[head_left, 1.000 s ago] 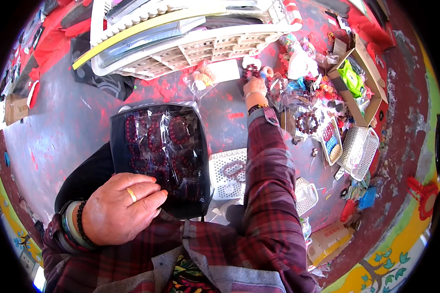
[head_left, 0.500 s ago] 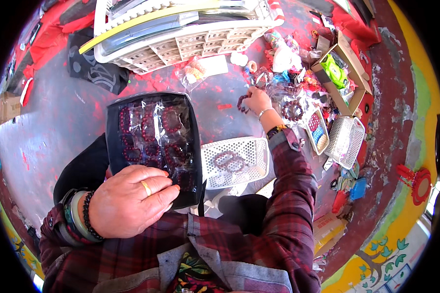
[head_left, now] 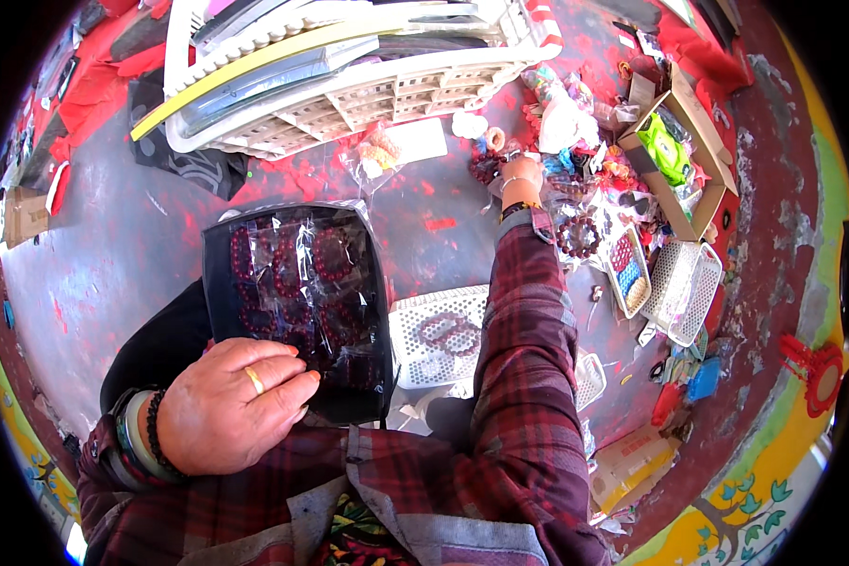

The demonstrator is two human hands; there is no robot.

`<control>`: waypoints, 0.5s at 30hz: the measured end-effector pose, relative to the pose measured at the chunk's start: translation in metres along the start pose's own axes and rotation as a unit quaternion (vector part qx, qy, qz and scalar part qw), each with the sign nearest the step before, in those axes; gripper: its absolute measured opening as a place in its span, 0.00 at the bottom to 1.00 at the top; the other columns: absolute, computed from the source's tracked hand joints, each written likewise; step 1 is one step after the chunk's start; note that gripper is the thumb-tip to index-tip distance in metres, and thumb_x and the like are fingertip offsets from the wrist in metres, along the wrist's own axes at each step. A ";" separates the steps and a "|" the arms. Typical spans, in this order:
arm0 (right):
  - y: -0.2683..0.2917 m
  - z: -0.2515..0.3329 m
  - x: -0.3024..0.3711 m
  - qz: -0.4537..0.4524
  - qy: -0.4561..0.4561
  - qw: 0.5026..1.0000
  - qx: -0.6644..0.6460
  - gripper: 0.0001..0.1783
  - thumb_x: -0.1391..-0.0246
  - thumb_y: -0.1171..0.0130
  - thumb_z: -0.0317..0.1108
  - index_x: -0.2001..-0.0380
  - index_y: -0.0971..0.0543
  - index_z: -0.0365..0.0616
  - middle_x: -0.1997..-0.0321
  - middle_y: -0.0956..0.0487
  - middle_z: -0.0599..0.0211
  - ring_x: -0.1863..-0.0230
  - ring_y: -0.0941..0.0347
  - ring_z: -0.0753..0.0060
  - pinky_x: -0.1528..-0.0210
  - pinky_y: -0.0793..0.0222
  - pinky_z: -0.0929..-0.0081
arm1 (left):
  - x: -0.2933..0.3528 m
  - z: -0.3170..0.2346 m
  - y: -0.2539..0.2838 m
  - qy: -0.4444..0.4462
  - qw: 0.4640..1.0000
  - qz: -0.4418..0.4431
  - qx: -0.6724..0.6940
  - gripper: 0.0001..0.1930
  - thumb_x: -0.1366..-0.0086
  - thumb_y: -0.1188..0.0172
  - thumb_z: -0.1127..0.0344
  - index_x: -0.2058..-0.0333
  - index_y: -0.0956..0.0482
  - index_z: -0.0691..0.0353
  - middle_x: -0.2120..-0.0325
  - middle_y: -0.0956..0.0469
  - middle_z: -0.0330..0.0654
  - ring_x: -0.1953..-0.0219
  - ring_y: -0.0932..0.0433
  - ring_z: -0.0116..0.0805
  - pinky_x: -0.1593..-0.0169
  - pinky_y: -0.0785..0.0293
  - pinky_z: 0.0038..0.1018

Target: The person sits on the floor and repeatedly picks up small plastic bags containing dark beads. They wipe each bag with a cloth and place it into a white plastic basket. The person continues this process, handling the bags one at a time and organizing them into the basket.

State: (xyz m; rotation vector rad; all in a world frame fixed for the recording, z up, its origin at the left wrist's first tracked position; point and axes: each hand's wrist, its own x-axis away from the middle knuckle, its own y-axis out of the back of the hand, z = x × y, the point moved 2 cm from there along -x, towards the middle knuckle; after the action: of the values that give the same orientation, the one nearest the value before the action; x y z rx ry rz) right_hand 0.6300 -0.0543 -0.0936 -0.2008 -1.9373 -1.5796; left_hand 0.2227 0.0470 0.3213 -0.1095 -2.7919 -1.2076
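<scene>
My left hand, with a gold ring and several bracelets, lies over the near-left edge of a black box, fingers stretched out and a little bent. Inside the box are dark red bead bracelets in clear plastic bags. My right arm reaches far forward. Its hand is at a small heap of dark bead bracelets beside a clutter of bags; its fingertips are hidden, so I cannot see what they grip. A white perforated basket holds a few bead bracelets.
A large white crate with flat items stands at the far side. On the right are a cardboard box with a bright green packet, a small bead basket and another white basket. A bead bracelet lies near the clutter.
My right hand has moved forward and right, from the open tabletop to the bracelet heap; the bracelet it held can no longer be told apart. My left hand has slid slightly toward me.
</scene>
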 end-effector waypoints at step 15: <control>0.066 0.002 0.110 -0.190 0.160 0.953 -0.174 0.16 0.57 0.44 0.41 0.64 0.18 0.50 0.54 0.26 0.56 0.54 0.27 0.55 0.50 0.32 0.65 | 0.029 -0.029 -0.014 -0.036 0.999 -0.039 -0.004 0.18 0.56 0.36 0.72 0.63 0.24 0.68 0.65 0.25 0.45 0.60 0.25 0.42 0.58 0.28 0.33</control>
State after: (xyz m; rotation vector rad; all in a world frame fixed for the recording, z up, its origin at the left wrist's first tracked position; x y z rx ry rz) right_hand 0.5743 -0.0637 0.0209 0.2902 -1.4954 -2.0547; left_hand 0.1943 0.0170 0.3338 -0.0466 -2.8795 -1.2552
